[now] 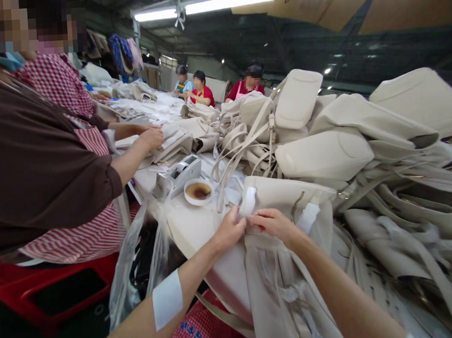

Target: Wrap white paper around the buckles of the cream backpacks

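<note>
A cream handbag [276,186] lies in front of me at the table's near edge, with its body hanging down toward my lap. My left hand [230,228] pinches the lower end of a white wrapping [247,202] at the bag's left side. Close beside it, my right hand [274,224] has its thumb and fingers pressed together at the bag's edge; what lies between them is too small to make out. A second white wrapping [308,218] sits on the bag's right side, just beyond my right hand.
Cream bags [324,153] with straps pile high on the right. A tape dispenser [180,174] and a white dish of brown stuff [198,191] stand at the left. A clear plastic bag [157,244] hangs off the table edge. A co-worker's hands [151,138] handle pieces nearby.
</note>
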### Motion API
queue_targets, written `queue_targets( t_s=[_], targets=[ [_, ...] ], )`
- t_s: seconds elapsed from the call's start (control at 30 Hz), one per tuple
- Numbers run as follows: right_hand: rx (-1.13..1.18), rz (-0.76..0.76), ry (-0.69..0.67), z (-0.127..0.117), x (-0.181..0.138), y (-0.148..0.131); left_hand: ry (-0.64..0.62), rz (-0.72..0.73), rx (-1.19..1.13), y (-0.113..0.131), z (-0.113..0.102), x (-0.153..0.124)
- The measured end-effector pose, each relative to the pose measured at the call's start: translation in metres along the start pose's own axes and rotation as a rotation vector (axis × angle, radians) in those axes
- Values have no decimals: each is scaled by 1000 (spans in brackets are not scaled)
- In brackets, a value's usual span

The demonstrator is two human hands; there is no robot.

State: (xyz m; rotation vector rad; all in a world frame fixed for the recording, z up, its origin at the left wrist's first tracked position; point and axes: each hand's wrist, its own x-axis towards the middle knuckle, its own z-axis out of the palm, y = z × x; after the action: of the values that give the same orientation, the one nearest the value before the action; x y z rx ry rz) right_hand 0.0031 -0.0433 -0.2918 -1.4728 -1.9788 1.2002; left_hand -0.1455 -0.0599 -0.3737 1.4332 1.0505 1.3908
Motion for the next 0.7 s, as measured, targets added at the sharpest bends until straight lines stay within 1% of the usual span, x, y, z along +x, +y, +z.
queue_targets(
  t_s=[0.2,0.37,0.53,0.7],
  targets=[
    [-108,-62,109,8,7,9,-16,-14,-40,3,-2,0],
    [-138,-77,155,11,7,9,-22,-44,-81,6,-2,-1],
    [-116,-29,161,12,8,6,16,-50,-81,10,-2,-4],
    [-88,-35,130,13,4,5,32,-176,-195,10,-2,-3]
  ],
)
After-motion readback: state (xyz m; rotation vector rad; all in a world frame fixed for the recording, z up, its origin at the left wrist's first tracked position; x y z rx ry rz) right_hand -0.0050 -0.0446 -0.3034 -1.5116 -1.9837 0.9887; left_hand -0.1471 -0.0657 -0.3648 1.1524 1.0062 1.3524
